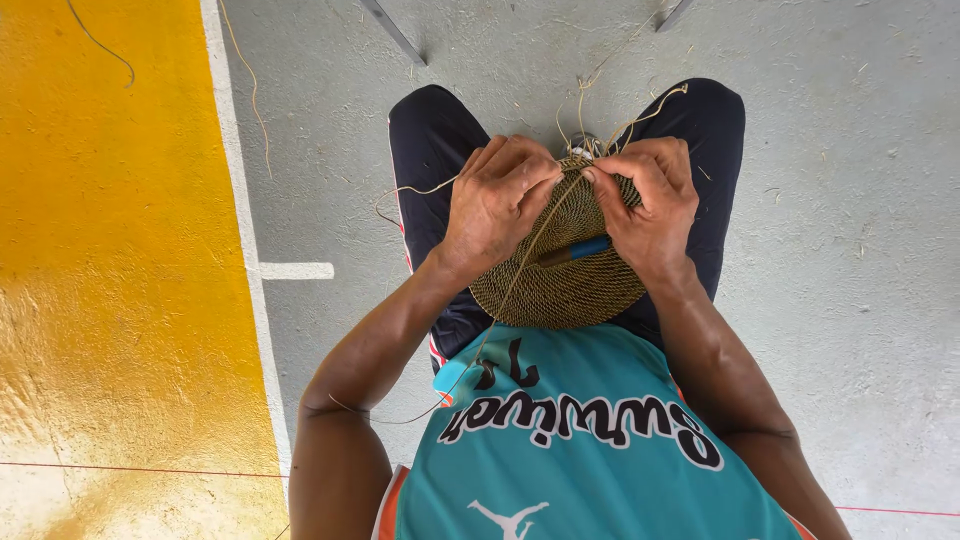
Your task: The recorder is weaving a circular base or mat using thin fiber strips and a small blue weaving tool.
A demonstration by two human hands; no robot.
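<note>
A round woven disc of tan fibre (560, 285) rests on my lap between my knees. My left hand (495, 200) grips the disc's far rim on the left, fingers curled over it. My right hand (650, 200) grips the rim on the right and pinches a thin fibre strand (520, 270) that runs down across the disc toward my chest. A blue-handled tool (580, 248) lies tucked under my right palm against the disc. Loose strand ends (640, 110) stick up past the rim.
I sit on a grey concrete floor (850, 250) in dark shorts and a teal shirt. A yellow painted area (110, 250) with a white border line lies to the left. Stray fibres litter the floor. Metal legs (395, 32) show at the top.
</note>
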